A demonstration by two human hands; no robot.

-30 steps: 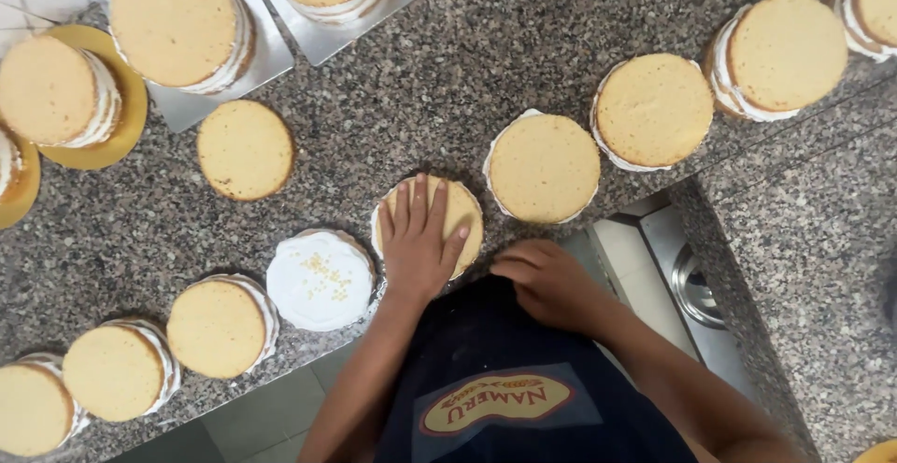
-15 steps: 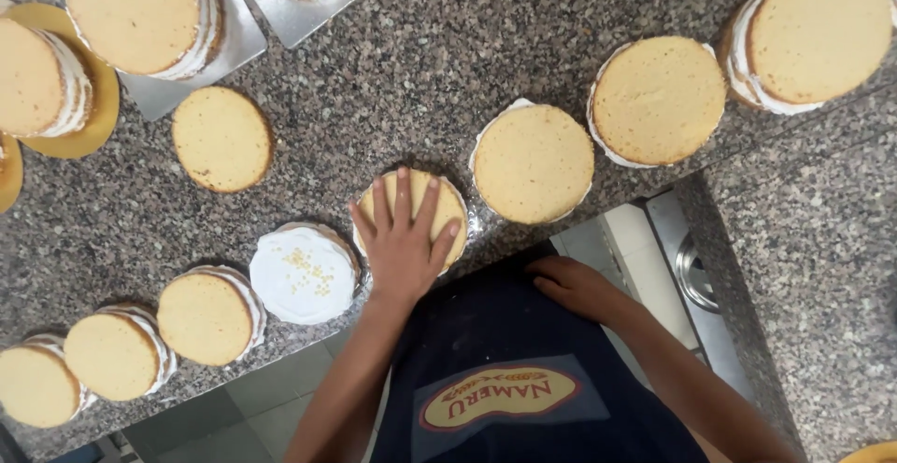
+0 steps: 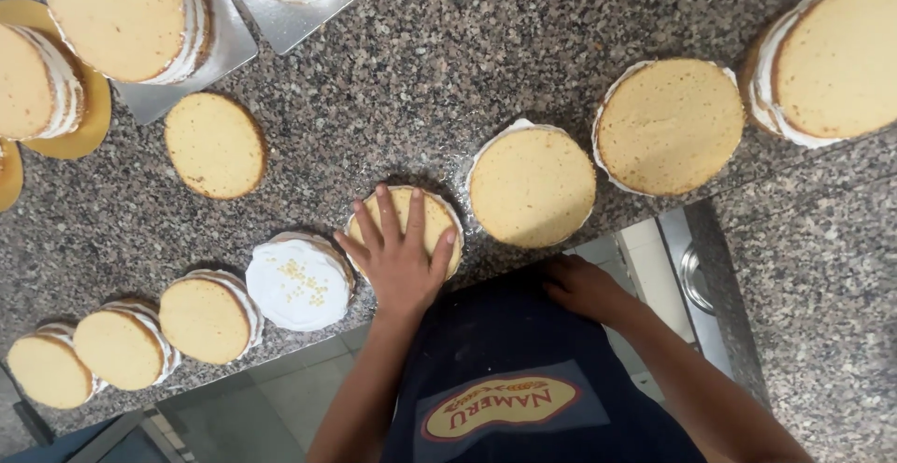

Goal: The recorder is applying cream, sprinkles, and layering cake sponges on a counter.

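Note:
My left hand [image 3: 400, 255] lies flat, fingers spread, on top of a small round sponge cake [image 3: 432, 217] near the front edge of the speckled granite counter [image 3: 392, 80]. To its left stands a small cake topped with white cream and yellow crumbs [image 3: 296, 282]. My right hand [image 3: 581, 285] rests low against my dark blue apron [image 3: 505, 370], just below the counter edge, fingers curled; nothing shows in it. A larger layered sponge cake [image 3: 532, 185] sits right of my left hand.
More cream-filled sponge cakes line the counter: three small ones at front left [image 3: 204, 318], two large ones at right [image 3: 670, 125], a bare sponge disc [image 3: 215, 144], and stacks on silver boards [image 3: 121, 14] and gold boards [image 3: 65, 136] at the back.
My right hand has dropped from the counter edge down to my apron. My left hand stays pressed flat on the small cake. The camera has moved closer.

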